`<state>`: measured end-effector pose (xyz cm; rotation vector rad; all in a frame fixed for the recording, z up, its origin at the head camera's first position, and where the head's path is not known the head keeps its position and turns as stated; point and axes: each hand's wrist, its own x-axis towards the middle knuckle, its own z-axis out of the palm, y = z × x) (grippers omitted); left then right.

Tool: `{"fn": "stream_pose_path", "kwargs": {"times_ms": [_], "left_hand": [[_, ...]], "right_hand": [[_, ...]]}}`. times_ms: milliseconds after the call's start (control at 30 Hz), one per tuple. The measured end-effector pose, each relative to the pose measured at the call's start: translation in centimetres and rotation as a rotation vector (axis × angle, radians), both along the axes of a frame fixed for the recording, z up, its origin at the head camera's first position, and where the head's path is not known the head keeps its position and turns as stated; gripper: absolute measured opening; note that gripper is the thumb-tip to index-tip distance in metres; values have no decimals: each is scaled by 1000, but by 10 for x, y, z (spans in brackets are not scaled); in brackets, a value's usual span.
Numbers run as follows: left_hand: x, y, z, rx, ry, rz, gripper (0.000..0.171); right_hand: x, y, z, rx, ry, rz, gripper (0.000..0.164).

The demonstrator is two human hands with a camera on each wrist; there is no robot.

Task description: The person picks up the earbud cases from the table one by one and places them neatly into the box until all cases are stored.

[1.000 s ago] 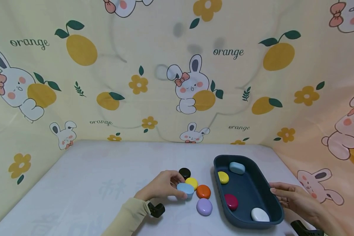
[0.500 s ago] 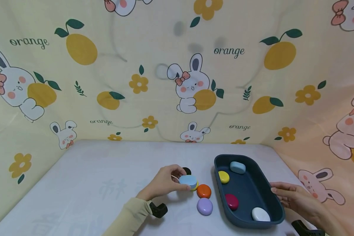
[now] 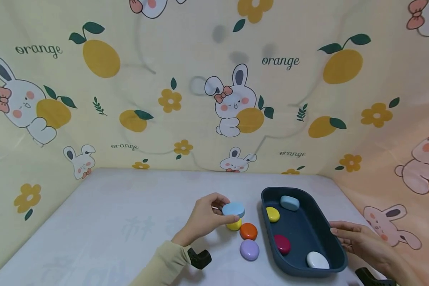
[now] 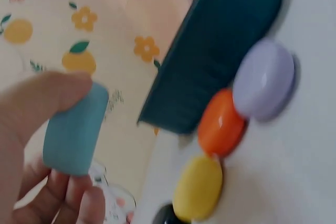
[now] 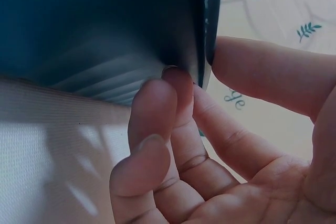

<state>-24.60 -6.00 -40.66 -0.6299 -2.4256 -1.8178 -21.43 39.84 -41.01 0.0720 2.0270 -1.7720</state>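
Note:
My left hand (image 3: pixel 204 214) pinches a light-blue oval block (image 3: pixel 233 209) between thumb and fingers. The block is held above the table, overlapping a yellow rounded piece (image 3: pixel 234 225) in the head view. An orange rounded piece (image 3: pixel 248 231) and a lilac one (image 3: pixel 249 250) lie just beyond it, toward the tray. A black piece (image 4: pixel 166 215) shows only in the left wrist view, beside the yellow one. At the right, my right hand (image 3: pixel 361 241) holds the rim of a dark-blue tray (image 3: pixel 300 238), its thumb at the edge and fingertips against the outer wall (image 5: pixel 105 40).
Inside the tray sit a light-blue piece (image 3: pixel 290 203), a yellow one (image 3: pixel 273 214), a dark-red one (image 3: pixel 282 244) and a white one (image 3: pixel 317 260). A white cloth (image 3: pixel 128 222) covers the table. Patterned fabric (image 3: pixel 186 119) rises behind and at both sides.
My left hand has risen and moved right, away from me, with the light-blue block, which now hides the black piece in the head view. The right hand and tray have stayed put.

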Motion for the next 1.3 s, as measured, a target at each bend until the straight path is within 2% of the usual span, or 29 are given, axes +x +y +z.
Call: {"fn": "stream_pose_path", "kwargs": {"times_ms": [133,233,400,667,800,967,1133,1300], "left_hand": [[8,17,8,20,-6,11,41],[9,34,11,27,-11,-11,40],[4,66,11,31,-9,-60,37],[-5,102,9,1,8,-73,37],[-8,112,7,-6,7,-80,37],[-10,118,4,-15,50,-70,38],[-9,124,4,-39,85,-64,39],[-7,128,4,-65,88,-55,40]], "right_hand": [[1,1,-1,-6,-8,-1,23],[0,2,0,3,3,19,26],[1,1,3,67,30,37,37],[0,-1,4,114,34,28,45],[0,-1,4,112,32,15,46],[-1,-3,4,87,54,21,41],[2,-4,5,38,54,23,30],[5,-4,4,34,44,13,29]]}}
